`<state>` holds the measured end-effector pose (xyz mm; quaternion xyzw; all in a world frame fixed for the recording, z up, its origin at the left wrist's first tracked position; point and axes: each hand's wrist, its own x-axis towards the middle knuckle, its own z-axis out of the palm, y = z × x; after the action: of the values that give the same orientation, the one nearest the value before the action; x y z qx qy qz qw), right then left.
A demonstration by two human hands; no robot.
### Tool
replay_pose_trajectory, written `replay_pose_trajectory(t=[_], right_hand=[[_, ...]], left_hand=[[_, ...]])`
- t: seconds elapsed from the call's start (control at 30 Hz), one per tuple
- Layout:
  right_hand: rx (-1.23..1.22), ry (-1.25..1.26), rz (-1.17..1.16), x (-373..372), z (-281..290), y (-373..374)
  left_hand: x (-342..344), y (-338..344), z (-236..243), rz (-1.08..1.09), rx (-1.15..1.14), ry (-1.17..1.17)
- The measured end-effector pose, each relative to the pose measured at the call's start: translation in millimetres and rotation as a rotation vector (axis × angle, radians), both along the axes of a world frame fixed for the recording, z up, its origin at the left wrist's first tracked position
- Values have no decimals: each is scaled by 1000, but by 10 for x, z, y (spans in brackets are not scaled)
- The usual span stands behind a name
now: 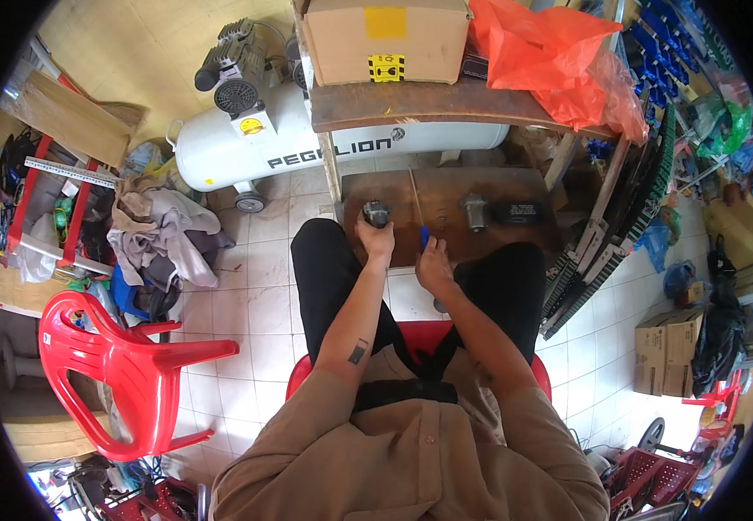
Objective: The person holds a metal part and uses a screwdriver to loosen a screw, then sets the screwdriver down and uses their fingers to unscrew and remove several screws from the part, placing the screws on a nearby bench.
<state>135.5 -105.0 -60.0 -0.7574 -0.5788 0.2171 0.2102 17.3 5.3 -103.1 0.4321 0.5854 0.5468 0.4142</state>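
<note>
My left hand (pixel 377 239) is closed around a small grey metal part (pixel 376 214), roughly cylindrical, above the left side of a low brown wooden board (pixel 446 187). To its right, my right hand (pixel 434 263) grips a slim tool with a blue handle (pixel 424 236); its far end is too small to make out. The blue handle and the metal part are apart. A second grey metal cylindrical part (pixel 474 214) lies on the board beyond my right hand. Beside that part sits a flat black case (pixel 518 213).
A wooden shelf (pixel 420 102) above the board carries a cardboard box (pixel 385 43) and an orange plastic bag (pixel 550 56). Behind stands a white air compressor tank (pixel 220 148). A red plastic chair (pixel 164 382) is at left, near heaped cloths (pixel 159 221). Cartons (pixel 667 352) stand at right.
</note>
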Motion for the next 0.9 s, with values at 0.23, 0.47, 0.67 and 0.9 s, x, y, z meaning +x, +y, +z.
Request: replay_pose_trajectory(t=[0.23, 0.47, 0.67, 0.9], right_hand=[[-37, -3, 33, 1, 81, 46], [-90, -82, 37, -13, 109, 65], [-131, -129, 33, -10, 168, 61], [-166, -103, -24, 66, 236, 97]], left_hand=[[16, -32, 23, 11, -95, 218], [46, -123, 390, -138, -294, 504], [44, -128, 395, -175, -309, 537], [39, -151, 560, -209, -345, 511]])
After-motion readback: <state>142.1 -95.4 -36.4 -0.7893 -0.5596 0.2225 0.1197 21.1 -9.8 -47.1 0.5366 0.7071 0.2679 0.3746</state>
